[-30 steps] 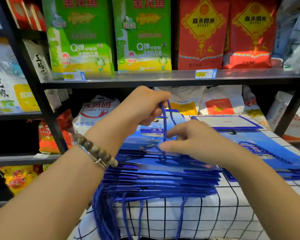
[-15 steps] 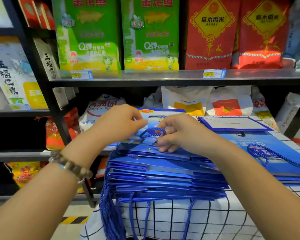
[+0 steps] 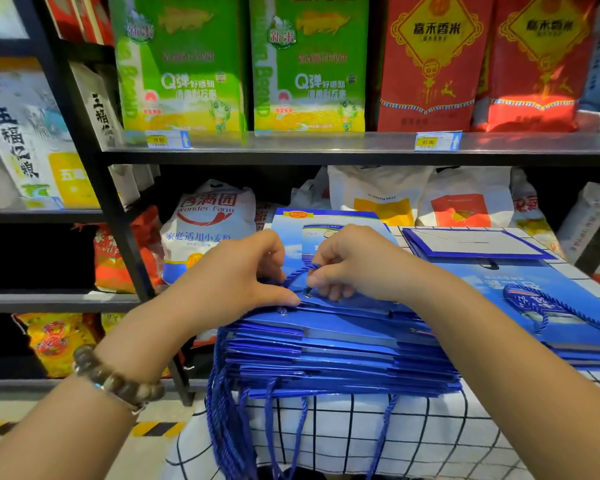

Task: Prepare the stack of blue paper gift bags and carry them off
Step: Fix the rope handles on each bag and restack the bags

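A thick stack of flat blue paper gift bags (image 3: 343, 355) lies on a table with a white checked cloth (image 3: 413, 434). Their blue rope handles (image 3: 229, 424) hang over the front edge. On top of the stack, my left hand (image 3: 236, 275) has its fingers curled around the top bag's rope handle (image 3: 300, 271), with the thumb pressed on the bag near an eyelet. My right hand (image 3: 354, 261) pinches the same rope loop from the other side, knuckles up. A bead bracelet sits on my left wrist.
A second pile of blue bags (image 3: 534, 299) lies to the right on the same table. Black metal shelves (image 3: 326, 147) with green and red rice sacks stand close behind. A flour sack (image 3: 208, 230) sits on the lower shelf. Floor with yellow-black tape (image 3: 153, 427) shows at left.
Both hands have come down from holding the rope handle raised to resting on the top bag, close together, with the rope loop lowered flat between them.
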A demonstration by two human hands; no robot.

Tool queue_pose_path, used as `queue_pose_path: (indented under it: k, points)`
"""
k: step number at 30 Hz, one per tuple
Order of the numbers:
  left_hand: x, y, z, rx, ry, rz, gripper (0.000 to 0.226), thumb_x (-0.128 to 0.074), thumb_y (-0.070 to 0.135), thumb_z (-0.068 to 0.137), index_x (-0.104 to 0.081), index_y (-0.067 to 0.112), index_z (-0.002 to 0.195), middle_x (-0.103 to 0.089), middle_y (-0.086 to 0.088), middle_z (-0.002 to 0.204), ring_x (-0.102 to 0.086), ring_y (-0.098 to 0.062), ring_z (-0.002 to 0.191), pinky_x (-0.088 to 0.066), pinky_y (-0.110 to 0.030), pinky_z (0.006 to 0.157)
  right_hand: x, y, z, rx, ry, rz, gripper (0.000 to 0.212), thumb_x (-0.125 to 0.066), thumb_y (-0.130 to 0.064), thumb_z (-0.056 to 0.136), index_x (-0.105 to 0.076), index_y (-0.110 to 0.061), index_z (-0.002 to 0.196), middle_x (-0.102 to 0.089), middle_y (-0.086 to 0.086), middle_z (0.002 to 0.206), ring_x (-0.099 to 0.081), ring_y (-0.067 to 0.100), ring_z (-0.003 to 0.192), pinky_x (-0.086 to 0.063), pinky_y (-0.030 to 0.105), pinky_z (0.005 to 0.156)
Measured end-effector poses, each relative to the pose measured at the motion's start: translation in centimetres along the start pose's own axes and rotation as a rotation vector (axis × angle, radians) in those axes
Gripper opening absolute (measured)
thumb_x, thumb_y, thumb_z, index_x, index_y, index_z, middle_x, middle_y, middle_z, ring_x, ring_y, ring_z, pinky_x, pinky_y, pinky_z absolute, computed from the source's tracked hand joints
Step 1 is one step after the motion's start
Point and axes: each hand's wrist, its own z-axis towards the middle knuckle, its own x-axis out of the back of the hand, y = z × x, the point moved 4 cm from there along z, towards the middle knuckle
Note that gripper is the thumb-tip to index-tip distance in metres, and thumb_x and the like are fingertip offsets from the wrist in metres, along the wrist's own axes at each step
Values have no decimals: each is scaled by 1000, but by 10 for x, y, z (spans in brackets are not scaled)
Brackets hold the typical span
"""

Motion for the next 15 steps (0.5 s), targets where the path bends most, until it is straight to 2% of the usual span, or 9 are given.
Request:
queue_pose_path:
  k: [3,7,10,15]
  points:
    - [0,0,-1,6,2,2,44,-81,35,62,-40,29,75,-67,17,78,-64,3,80,-50,-22,74,-1,0,1,-2,-42,-38,18,-65,-15,85,-66,2,81,-65,1,64,-59,0,49,-51,15,54]
    - [1,1,0,0,-11,-7,40,-81,35,61,-44,28,75,-68,17,77,-65,0,79,-53,-31,79,-1,0,1,-4,-78,-61,17,-64,-15,86,-64,1,80,-66,6,69,-61,5,55,-52,17,57]
    - [1,1,1,5,-22,-1,38,-80,39,62,-46,32,78,-68,17,78,-65,-2,80,-52,-33,81,-1,0,2,-17,-86,-48,19,-63,-15,86,-65,3,84,-66,9,72,-60,8,56,-51,15,56]
    - [1,-1,5,-25,28,42,29,-75,35,72,-46,37,77,-68,14,76,-64,-4,76,-52,-37,78,-4,2,4,-46,-110,-48,16,-65,-17,85,-62,-9,72,-62,1,63,-58,6,51,-51,18,56]
